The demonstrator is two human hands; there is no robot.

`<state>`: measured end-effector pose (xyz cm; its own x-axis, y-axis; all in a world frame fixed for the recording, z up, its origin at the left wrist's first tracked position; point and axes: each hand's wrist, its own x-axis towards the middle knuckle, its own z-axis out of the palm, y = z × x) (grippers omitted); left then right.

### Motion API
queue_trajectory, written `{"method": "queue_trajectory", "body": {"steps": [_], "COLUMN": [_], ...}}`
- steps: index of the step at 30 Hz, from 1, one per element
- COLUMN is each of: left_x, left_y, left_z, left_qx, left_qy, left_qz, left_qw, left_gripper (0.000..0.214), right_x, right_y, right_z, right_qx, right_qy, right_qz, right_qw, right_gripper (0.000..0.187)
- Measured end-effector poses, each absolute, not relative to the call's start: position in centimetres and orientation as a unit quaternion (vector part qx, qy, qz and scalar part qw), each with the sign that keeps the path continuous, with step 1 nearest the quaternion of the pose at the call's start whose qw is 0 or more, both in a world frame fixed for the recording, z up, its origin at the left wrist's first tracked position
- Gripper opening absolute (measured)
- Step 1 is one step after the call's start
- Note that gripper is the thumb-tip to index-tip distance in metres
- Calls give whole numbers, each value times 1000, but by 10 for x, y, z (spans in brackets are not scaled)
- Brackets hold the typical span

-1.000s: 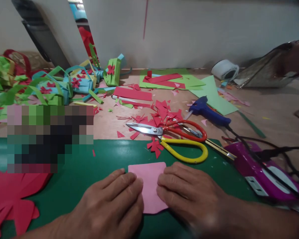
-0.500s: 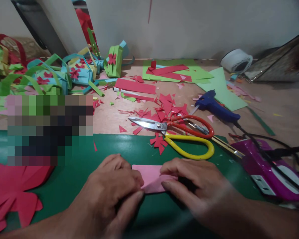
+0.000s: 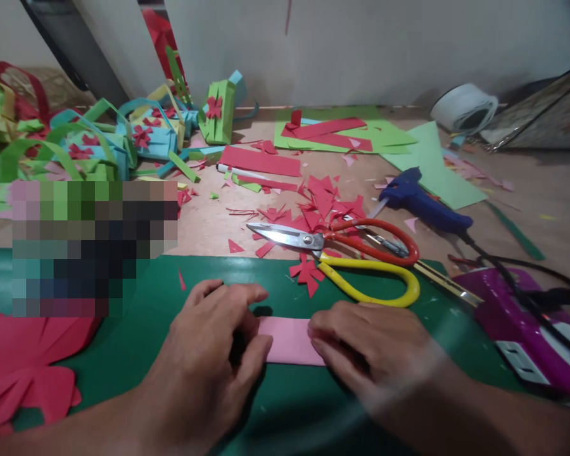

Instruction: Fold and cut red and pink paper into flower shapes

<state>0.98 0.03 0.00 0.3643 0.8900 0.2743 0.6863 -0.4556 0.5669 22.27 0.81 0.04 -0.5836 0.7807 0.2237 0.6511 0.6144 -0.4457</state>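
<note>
A small pink paper, folded over into a flat strip, lies on the green cutting mat. My left hand presses on its left end, fingers curled with the thumb on the paper's edge. My right hand presses the right end with its fingertips held together. Scissors with one red and one yellow handle lie just beyond the paper, blades pointing left.
Red paper scraps litter the table. A blue glue gun and a purple device with cables lie at right. Green and blue paper baskets pile at far left. Red cut paper lies at the near left. A tape roll stands at back right.
The pink paper has been folded from a taller sheet into a narrow strip. Both hands moved together over it and now press its ends flat.
</note>
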Motion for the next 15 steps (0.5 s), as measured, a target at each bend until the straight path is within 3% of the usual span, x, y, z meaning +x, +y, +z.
{"method": "queue_trajectory", "body": {"steps": [5, 15], "left_x": [8, 3], "left_y": [-1, -12], "left_z": [-1, 1], "left_qx": [837, 904], "left_qy": [453, 369], "left_qz": [255, 213], "left_qw": [171, 20], "left_gripper": [12, 19], "right_x": [225, 224], "right_y": [8, 7], "right_z": [-4, -4], "right_qx": [-384, -399], "right_qy": [-885, -882], "right_qz": [158, 167], "right_qw": [212, 185], "right_gripper": [16, 21]}}
